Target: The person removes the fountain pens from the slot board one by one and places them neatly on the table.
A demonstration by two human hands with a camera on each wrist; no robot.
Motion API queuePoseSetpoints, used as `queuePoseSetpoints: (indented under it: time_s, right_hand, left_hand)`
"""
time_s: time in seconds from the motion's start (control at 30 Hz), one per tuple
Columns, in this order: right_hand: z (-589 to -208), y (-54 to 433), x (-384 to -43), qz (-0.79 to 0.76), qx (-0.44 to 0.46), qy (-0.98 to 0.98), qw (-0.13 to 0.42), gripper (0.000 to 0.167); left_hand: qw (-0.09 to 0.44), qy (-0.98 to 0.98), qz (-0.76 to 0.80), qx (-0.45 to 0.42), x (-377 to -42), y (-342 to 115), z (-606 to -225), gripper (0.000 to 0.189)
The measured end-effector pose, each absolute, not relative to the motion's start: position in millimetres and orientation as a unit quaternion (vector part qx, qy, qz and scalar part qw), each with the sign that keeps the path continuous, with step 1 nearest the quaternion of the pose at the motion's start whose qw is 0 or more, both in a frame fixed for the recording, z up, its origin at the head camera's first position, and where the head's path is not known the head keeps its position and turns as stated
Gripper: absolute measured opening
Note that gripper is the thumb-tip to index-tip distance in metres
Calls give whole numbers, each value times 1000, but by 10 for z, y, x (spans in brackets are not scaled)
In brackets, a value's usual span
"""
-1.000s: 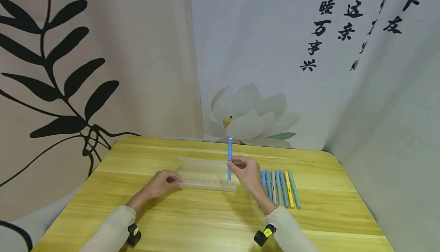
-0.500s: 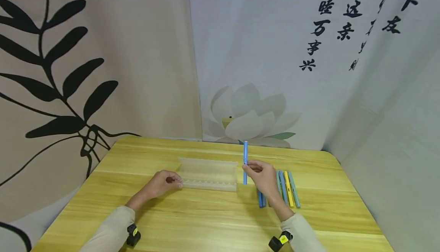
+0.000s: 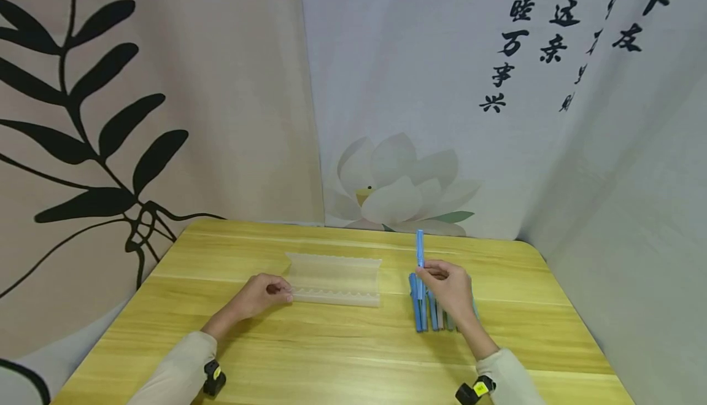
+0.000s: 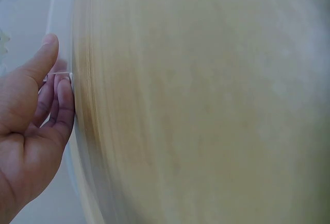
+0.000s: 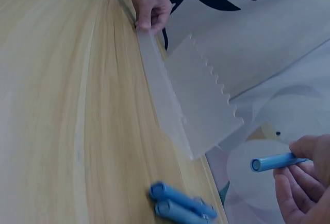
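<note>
A translucent plastic pen rack (image 3: 336, 273) with notched edges stands on the table left of centre. My left hand (image 3: 266, 290) pinches its left end; the left wrist view shows thumb and fingertips (image 4: 66, 92) at the clear plastic edge. To the right, my right hand (image 3: 452, 288) holds a blue pen (image 3: 420, 248) upright between thumb and fingers, above a row of lying pens. Two blue pens (image 3: 417, 314) lie at the row's left end. My right hand and wrist partly hide the others. In the right wrist view, the held pen (image 5: 273, 162) points its end toward the rack.
The wooden table (image 3: 331, 356) reaches back to a fabric curtain (image 3: 248, 116) printed with leaves, a lotus and characters. Each wrist carries a small black camera (image 3: 214, 378). Bare tabletop lies between the rack and the pens.
My right hand has moved rightward with the blue pen, from over the rack's right end to over the row of pens. My left hand stays at the rack's left end.
</note>
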State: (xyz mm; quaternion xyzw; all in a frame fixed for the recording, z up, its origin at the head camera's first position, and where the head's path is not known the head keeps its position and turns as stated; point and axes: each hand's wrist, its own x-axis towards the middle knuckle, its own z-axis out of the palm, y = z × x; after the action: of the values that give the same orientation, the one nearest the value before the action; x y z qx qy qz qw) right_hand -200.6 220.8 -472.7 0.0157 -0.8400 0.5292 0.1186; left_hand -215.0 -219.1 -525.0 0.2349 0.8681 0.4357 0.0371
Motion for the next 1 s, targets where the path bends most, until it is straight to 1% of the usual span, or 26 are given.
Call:
queuePoseSetpoints:
  time_s: [0.27, 0.57, 0.8, 1.0]
  right_hand:
    - [-4724, 2504, -1994, 499, -17, -859, 114, 32]
    - [-4737, 2833, -1949, 468, -40, -874, 123, 35]
    - [-4764, 3037, -1932, 422, -44, -894, 145, 35]
    - [-4775, 3194, -1908, 399, -65, -903, 143, 36]
  left_hand:
    - [44, 868, 437, 233, -2149, -2209, -5234, 13]
    - [41, 869, 434, 234, -2156, -2217, -5244, 13]
    - [50, 867, 438, 233, -2153, -2217, -5232, 15]
    - [49, 865, 439, 236, -2151, -2214, -5237, 14]
